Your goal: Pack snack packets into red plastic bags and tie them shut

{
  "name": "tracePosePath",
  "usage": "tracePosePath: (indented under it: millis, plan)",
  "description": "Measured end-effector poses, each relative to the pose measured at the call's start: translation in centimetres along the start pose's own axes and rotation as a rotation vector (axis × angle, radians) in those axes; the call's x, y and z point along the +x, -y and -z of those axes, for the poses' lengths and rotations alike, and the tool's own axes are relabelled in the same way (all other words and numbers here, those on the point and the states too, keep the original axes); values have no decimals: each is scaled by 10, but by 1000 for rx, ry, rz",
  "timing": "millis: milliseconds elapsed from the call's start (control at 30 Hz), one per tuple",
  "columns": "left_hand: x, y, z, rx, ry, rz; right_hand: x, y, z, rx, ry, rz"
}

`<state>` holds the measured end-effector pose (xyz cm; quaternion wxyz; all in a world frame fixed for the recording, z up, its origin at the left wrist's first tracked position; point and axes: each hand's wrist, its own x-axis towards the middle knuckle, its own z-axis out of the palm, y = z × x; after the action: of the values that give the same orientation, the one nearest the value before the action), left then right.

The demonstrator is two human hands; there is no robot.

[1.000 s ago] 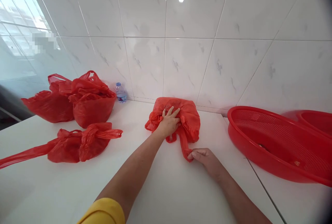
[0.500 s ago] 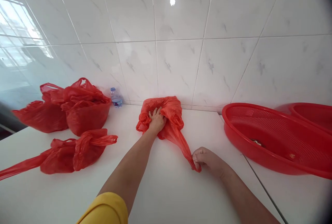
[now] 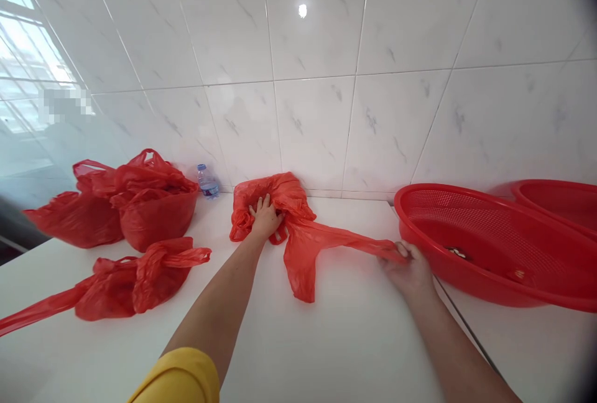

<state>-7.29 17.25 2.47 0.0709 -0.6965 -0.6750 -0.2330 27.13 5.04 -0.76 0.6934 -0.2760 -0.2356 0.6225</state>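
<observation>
A crumpled heap of red plastic bags (image 3: 293, 190) lies on the white tabletop against the tiled wall. My left hand (image 3: 267, 217) presses down on the heap, its fingers spread. Pinched in my right hand (image 3: 410, 267) is the end of a red plastic bag (image 3: 310, 250), stretched to the right from the heap. One corner of this bag droops onto the table. Whether it is fully separate from the heap, I cannot tell.
Full red bags (image 3: 156, 210) stand at the back left, with a knotted red bag (image 3: 140, 282) in front. A small water bottle (image 3: 208, 183) is by the wall. At right sit a red perforated basket (image 3: 466, 278) holding small bits and a second basket (image 3: 559, 194).
My right hand has moved right and slightly up, drawing the bag out longer and spreading a flap of it. My left hand stays on the heap, which has shifted slightly left in view.
</observation>
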Motion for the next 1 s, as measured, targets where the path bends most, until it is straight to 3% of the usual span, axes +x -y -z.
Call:
tracePosePath:
  millis: [100, 200, 333, 467, 567, 700, 833, 900, 1000]
  plan:
    - [-12, -1, 9, -9, -66, -85, 2, -4, -3, -26, -10, -74]
    - [-39, -7, 20, -66, -169, -230, 3, -5, -5, -17, -25, -85]
    - [-96, -23, 31, -223, -43, -429, 5, -6, -3, 10, -37, -87]
    - [-146, -42, 34, -353, 190, -260, 4, -8, -1, -24, -28, -53]
    - [-166, -52, 37, -410, 261, -213, 1, -9, -3, -137, 5, -33]
    - [-181, -60, 46, -548, 254, -187, -2, -10, -7, -252, 22, -6]
    - [-194, -71, 52, -879, 415, 52, -5, -15, -11, -381, 0, 51]
    - [-197, -75, 53, -1082, 508, 155, -7, -20, -15, -507, -55, 99]
    - [-197, -76, 53, -1324, 501, 169, -12, -29, -23, -775, -181, 220]
